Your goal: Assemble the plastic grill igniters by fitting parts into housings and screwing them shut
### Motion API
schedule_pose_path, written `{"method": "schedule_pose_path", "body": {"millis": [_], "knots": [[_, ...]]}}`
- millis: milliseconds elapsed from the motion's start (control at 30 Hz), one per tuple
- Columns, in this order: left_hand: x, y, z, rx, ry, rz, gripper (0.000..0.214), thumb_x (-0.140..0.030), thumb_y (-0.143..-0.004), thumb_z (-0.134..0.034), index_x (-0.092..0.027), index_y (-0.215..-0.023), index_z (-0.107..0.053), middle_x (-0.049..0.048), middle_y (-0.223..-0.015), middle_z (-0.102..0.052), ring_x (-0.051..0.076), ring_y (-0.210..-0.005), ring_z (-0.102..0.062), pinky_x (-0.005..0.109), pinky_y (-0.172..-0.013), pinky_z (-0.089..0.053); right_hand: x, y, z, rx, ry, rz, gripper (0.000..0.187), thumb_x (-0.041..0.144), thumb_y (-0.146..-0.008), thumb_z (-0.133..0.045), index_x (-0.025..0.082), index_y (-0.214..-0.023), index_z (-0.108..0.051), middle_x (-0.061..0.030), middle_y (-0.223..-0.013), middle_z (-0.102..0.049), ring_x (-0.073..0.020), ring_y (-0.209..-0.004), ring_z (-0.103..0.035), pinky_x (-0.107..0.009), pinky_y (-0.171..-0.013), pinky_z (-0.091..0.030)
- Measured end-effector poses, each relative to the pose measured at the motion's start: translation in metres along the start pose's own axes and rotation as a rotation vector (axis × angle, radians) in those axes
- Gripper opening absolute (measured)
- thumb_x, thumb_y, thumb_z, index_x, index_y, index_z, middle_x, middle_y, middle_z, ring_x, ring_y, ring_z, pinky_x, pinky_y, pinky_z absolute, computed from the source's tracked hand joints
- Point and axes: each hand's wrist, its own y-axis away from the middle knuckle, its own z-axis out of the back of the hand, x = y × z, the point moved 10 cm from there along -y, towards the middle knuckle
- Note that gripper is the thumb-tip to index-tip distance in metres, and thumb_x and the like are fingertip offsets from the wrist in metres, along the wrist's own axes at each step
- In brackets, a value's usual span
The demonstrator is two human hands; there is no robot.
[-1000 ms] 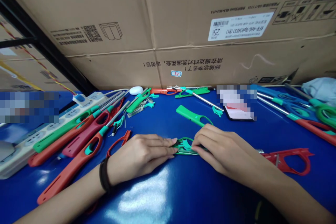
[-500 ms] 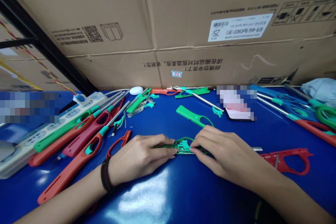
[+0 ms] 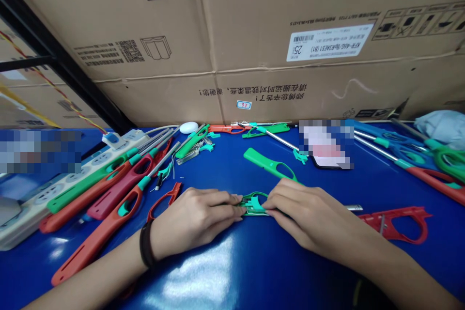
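Note:
Between my hands lies an opened green lighter housing (image 3: 251,211), its inner parts and a thin pale wire showing. A teal trigger (image 3: 257,202) sits in it near the loop. My left hand (image 3: 203,210) is closed on the housing's left part, fingertips pressed together there. With thumb and forefinger, my right hand (image 3: 305,208) pinches the trigger's right edge; its other fingers are curled over the housing's right end. A metal tube (image 3: 354,208) sticks out beyond my right hand. Just behind lies a loose green lighter half-shell (image 3: 269,162).
Assembled long lighters (image 3: 98,232) lie at the left beside a white power strip (image 3: 47,193). A red half-shell (image 3: 403,220) is at the right, with more lighters (image 3: 428,179) behind it. A phone (image 3: 327,150), small parts and a white oval object (image 3: 189,127) line the back, before a cardboard box (image 3: 247,48).
The teal trigger has tilted slightly and my right hand has shifted a little left and down around it. My left hand stays nearly still; the view has shifted slightly.

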Motion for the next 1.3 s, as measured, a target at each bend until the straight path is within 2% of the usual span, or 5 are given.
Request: {"method": "schedule_pose_path", "body": {"millis": [300,667,900,1067,1300], "knots": [[0.001,0.000,-0.003,0.051,0.009,0.019,0.022,-0.023,-0.095,-0.046,-0.021,-0.104,-0.066,0.0028,-0.098,-0.069,0.014,-0.086,-0.067,0.024,-0.077,-0.055,-0.011,0.000,-0.003,0.024,-0.124,-0.041,0.016,0.012,-0.088,-0.052,0.020,-0.091,-0.066,-0.0019,-0.086,-0.067,-0.0161,-0.080,-0.061,-0.031,-0.081,-0.047],[0.006,0.000,-0.012,0.127,0.049,0.112,0.021,-0.024,-0.095,-0.045,-0.020,-0.109,-0.059,0.0038,-0.096,-0.061,0.016,-0.086,-0.059,0.027,-0.073,-0.051,-0.007,0.000,0.002,-0.004,-0.127,-0.035,0.017,0.015,-0.090,-0.049,0.021,-0.090,-0.066,-0.0002,-0.082,-0.066,-0.0160,-0.076,-0.058,-0.029,-0.067,-0.045],[0.005,-0.002,-0.016,0.152,0.058,0.243,0.020,-0.018,-0.092,-0.041,-0.017,-0.105,-0.056,0.0060,-0.094,-0.055,0.019,-0.085,-0.053,0.030,-0.069,-0.048,-0.007,0.000,0.001,-0.017,-0.121,-0.029,0.018,0.016,-0.090,-0.048,0.020,-0.092,-0.065,-0.0009,-0.085,-0.066,-0.0161,-0.079,-0.058,-0.029,-0.069,-0.046],[0.011,0.001,-0.016,0.119,0.164,0.373,0.017,-0.015,-0.085,-0.048,-0.021,-0.100,-0.055,0.0035,-0.098,-0.055,0.018,-0.091,-0.053,0.030,-0.075,-0.047,-0.006,-0.002,0.001,-0.023,-0.125,-0.026,0.018,0.016,-0.090,-0.047,0.020,-0.092,-0.065,-0.0006,-0.085,-0.067,-0.0159,-0.080,-0.059,-0.029,-0.069,-0.046],[0.011,0.001,-0.016,0.124,0.254,0.394,0.019,-0.014,-0.085,-0.049,-0.022,-0.101,-0.056,0.0019,-0.109,-0.055,0.017,-0.098,-0.052,0.030,-0.084,-0.045,-0.008,0.000,0.002,-0.037,-0.149,-0.056,0.017,0.017,-0.089,-0.049,0.022,-0.091,-0.064,0.0007,-0.084,-0.067,-0.0155,-0.079,-0.059,-0.028,-0.068,-0.046]]}}
